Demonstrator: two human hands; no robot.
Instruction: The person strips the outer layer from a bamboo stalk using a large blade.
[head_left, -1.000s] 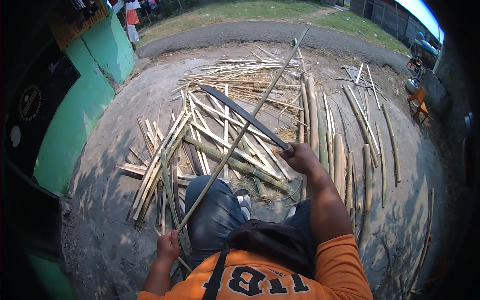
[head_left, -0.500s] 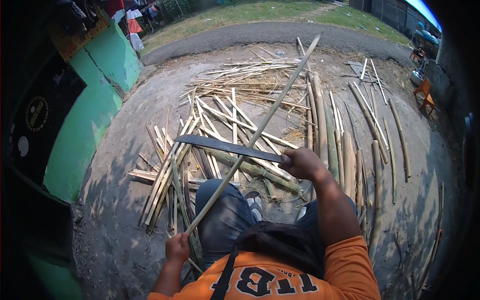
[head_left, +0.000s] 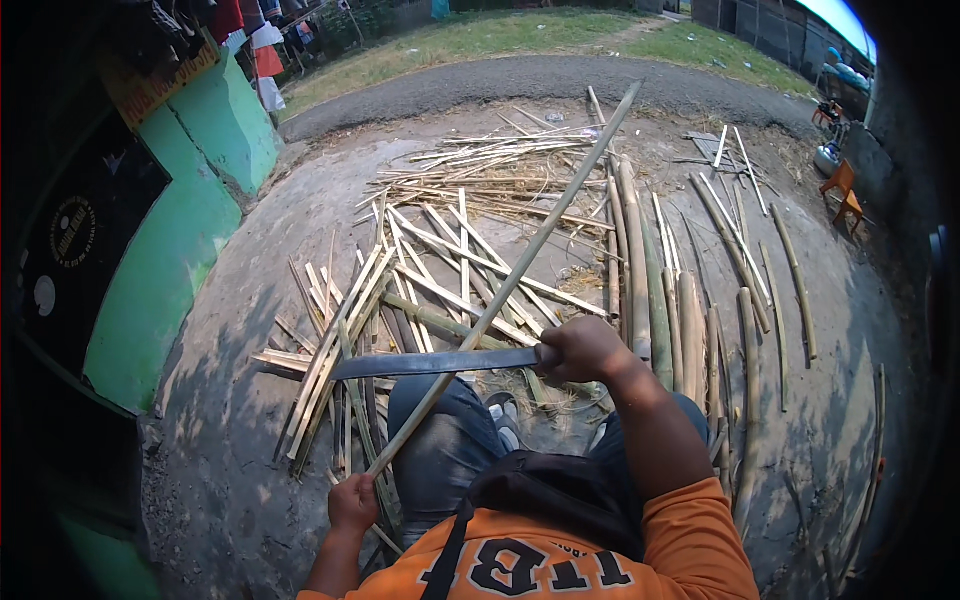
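Note:
My left hand [head_left: 354, 502] is closed round the near end of a long bamboo strip [head_left: 535, 245], which slants up and away to the right across my left thigh. In my right hand [head_left: 583, 350] is the handle of a machete [head_left: 440, 362], its long dark blade pointing left. The blade crosses the strip just above my left knee and appears to lie against it. Beyond my knees, split bamboo strips [head_left: 330, 350] are heaped in a loose crisscross pile, and a green bamboo pole [head_left: 430, 318] lies among them.
Whole bamboo poles [head_left: 640, 270] lie lengthwise on the concrete ground to my right. More thin strips [head_left: 490, 165] are spread farther off, before a road [head_left: 500, 85]. A green wall [head_left: 150, 290] stands at left; an orange chair [head_left: 843, 195] is at far right.
My right hand has brought the machete down and nearer to me along the strip. The strip's far end has dipped slightly, while my left hand keeps its grip at almost the same spot.

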